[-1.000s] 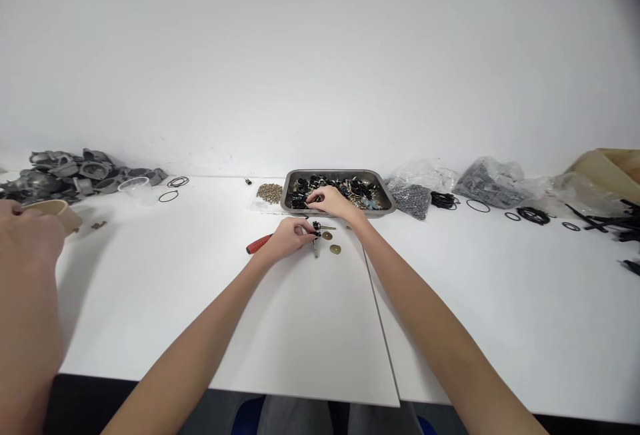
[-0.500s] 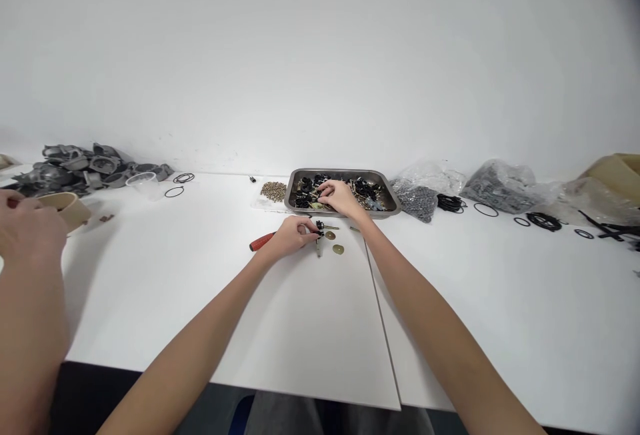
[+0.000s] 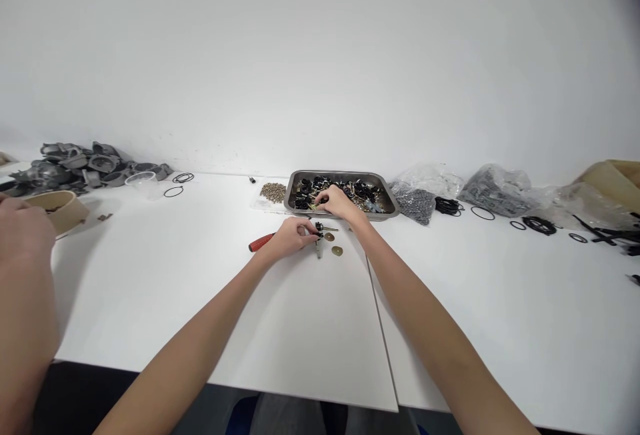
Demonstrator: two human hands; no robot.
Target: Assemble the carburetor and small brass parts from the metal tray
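My left hand [image 3: 290, 235] rests on the white table [image 3: 280, 315], fingers closed on a small black part [image 3: 317, 228] with a metal stem. A red-handled tool [image 3: 260, 242] lies just under its wrist side. Two brass discs [image 3: 333, 244] lie right of the part. My right hand [image 3: 339, 202] reaches into the near edge of the metal tray [image 3: 291, 193], fingers down among black and brass parts [image 3: 357, 189]. Whether the right hand grips one is hidden.
A pile of brass pieces [image 3: 273, 190] lies left of the tray. Bags of dark parts [image 3: 493, 188] and black O-rings [image 3: 483, 212] are at the right. Grey castings [image 3: 75, 165] and a plastic cup [image 3: 143, 184] are at the left. Another person's hand [image 3: 23, 235] holds a cardboard cup [image 3: 59, 208].
My right hand has shifted slightly within the tray toward its near edge. My left hand stays on the black part. The other person's hand moved a little at the left.
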